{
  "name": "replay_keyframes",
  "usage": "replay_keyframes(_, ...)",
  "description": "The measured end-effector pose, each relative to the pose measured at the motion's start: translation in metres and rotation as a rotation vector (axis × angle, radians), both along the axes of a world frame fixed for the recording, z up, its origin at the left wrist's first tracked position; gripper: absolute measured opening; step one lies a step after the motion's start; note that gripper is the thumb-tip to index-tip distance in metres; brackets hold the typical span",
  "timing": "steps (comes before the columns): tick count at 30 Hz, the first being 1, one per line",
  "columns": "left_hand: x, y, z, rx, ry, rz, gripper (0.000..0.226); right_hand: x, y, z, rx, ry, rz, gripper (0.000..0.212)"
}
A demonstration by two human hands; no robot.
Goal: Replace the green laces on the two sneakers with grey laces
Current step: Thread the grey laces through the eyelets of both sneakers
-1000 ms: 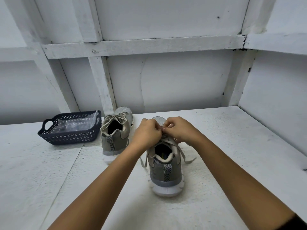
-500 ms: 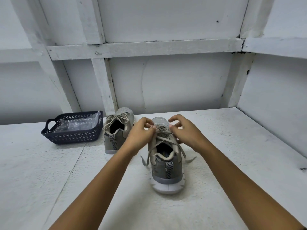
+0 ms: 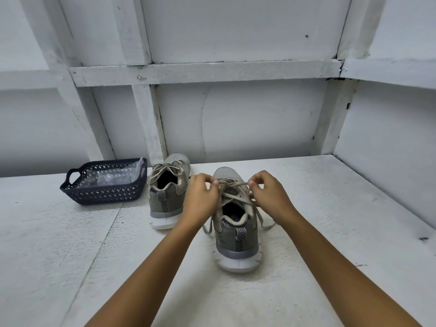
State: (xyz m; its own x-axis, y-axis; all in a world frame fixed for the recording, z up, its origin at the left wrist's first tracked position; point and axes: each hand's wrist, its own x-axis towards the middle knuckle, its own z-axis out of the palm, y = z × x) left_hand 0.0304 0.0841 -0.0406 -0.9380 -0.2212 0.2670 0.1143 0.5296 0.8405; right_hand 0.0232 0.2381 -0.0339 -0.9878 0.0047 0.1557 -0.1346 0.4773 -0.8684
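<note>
Left hand (image 3: 200, 200) and right hand (image 3: 270, 197) each hold the lace (image 3: 236, 184) of the nearer sneaker (image 3: 236, 243) in a pinching grip. A second sneaker (image 3: 166, 201) stands beside it.

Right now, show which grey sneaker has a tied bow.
The grey sneaker beside the dark plastic basket; the nearer sneaker's lace hangs loose, held by left hand and right hand.

Far left on rough white-painted tabletop (image 3: 59, 244): dark navy perforated plastic basket (image 3: 103, 194), loop handle at left end. Inside, crinkled clear plastic bag (image 3: 113, 177). Beyond, white panelled wall (image 3: 247, 119) crossed by white wooden battens (image 3: 200, 70).
</note>
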Motion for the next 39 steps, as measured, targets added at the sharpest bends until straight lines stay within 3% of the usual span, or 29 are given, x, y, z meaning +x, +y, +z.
replay_keyframes(3, 0.002, 0.002, -0.003, 0.205, -0.065, 0.043, 0.012, 0.003, 0.001, -0.004, -0.106, -0.04, -0.023, 0.015)
replay_keyframes(5, 0.007, 0.005, -0.002, 0.217, -0.044, 0.052, 0.008, 0.01, 0.001, -0.002, -0.085, -0.037, -0.001, 0.002)
replay_keyframes(6, 0.008, 0.005, -0.002, 0.202, -0.032, 0.04, 0.004, 0.013, 0.001, -0.001, -0.046, -0.049, 0.031, 0.012)
replay_keyframes(9, 0.014, 0.007, -0.002, 0.088, -0.125, -0.029, 0.033, 0.02, -0.001, 0.0, 0.122, -0.104, 0.101, 0.045)
replay_keyframes(11, 0.016, 0.01, 0.001, -0.034, -0.202, -0.032, 0.043, 0.019, -0.005, 0.0, 0.178, -0.116, 0.059, 0.052)
replay_keyframes(15, 0.014, 0.014, 0.006, -0.146, -0.252, 0.021, 0.033, 0.016, -0.012, 0.003, 0.248, -0.104, -0.016, 0.059)
replay_keyframes(19, 0.014, 0.01, -0.004, 0.032, -0.254, 0.065, 0.025, 0.014, -0.008, -0.004, 0.171, -0.101, -0.095, 0.05)
replay_keyframes(24, 0.011, 0.008, -0.012, 0.375, -0.232, 0.092, 0.027, 0.018, 0.003, -0.005, -0.094, -0.152, -0.086, 0.029)
replay_keyframes(26, 0.012, 0.007, -0.013, 0.406, -0.225, 0.08, 0.028, 0.017, 0.005, -0.006, -0.127, -0.156, -0.09, 0.026)
replay_keyframes(31, 0.018, 0.0, -0.009, 0.261, -0.2, -0.078, 0.027, 0.022, 0.009, 0.0, 0.101, -0.077, 0.051, 0.019)
replay_keyframes(34, 0.026, -0.008, -0.004, -0.122, -0.003, -0.127, 0.025, 0.028, 0.011, 0.004, 0.14, 0.054, 0.131, 0.016)
replay_keyframes(36, 0.03, -0.012, 0.003, -0.372, 0.112, -0.126, 0.023, 0.027, 0.013, 0.007, 0.268, 0.107, 0.18, 0.016)
replay_keyframes(39, 0.03, -0.009, 0.015, -0.66, -0.002, -0.15, 0.03, 0.025, 0.012, 0.01, 0.479, 0.069, 0.211, 0.023)
